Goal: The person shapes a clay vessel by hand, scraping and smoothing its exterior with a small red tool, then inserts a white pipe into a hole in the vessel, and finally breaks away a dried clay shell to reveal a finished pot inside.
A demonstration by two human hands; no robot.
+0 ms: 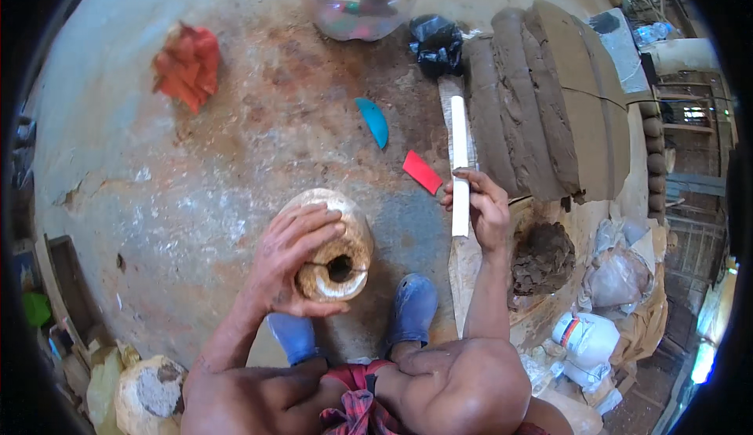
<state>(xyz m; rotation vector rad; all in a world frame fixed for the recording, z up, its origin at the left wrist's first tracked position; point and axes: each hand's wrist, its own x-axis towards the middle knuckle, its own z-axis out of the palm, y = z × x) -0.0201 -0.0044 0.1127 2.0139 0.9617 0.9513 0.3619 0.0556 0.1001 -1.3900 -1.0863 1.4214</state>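
Observation:
My left hand (pixel 300 251) is wrapped over the left side of a round, cream-coloured block (pixel 354 231) that looks like a two-part plaster mould. A dark hole opens in its top, and a seam line runs through the rough rim. Between the thumb and fingers of my right hand (pixel 482 203) is a long white flat strip (pixel 460 137), pointing away from me. Left of that hand, a red flat piece (pixel 423 172) lies on the floor. A blue half-round scraper (pixel 372 122) lies a little farther off.
Thick grey-brown clay slabs (pixel 541 105) stand at the right, beside a black plastic bag (pixel 436 45). A clear bowl (pixel 357 11) sits at the back, a red cloth (pixel 187 66) far left. Nearer right are a dark clay lump (pixel 543 258) and a white jug (pixel 587 341).

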